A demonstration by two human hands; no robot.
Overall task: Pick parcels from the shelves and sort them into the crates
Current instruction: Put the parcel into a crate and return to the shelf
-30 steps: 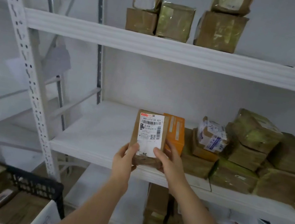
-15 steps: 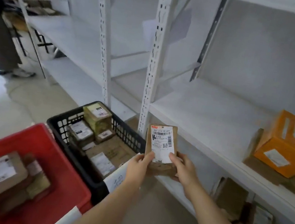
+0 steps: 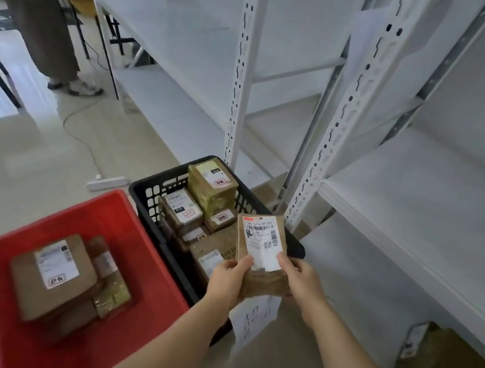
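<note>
- Brown cardboard parcel with a white barcode label [image 3: 261, 252] stands upright above the near right corner of the black slatted plastic crate [image 3: 149, 191].
- Left hand [image 3: 227, 280] and right hand [image 3: 303, 280] grip its lower edges, thumbs on the front.
- Red plastic crate [image 3: 155, 265] sits just left, holding parcels.

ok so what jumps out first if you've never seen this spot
The brown parcel with a white barcode label, held upright in both hands, left hand and right hand, over the black crate. Left of that sits a bright red crate with parcels in it, and white shelving fills the right.
</note>
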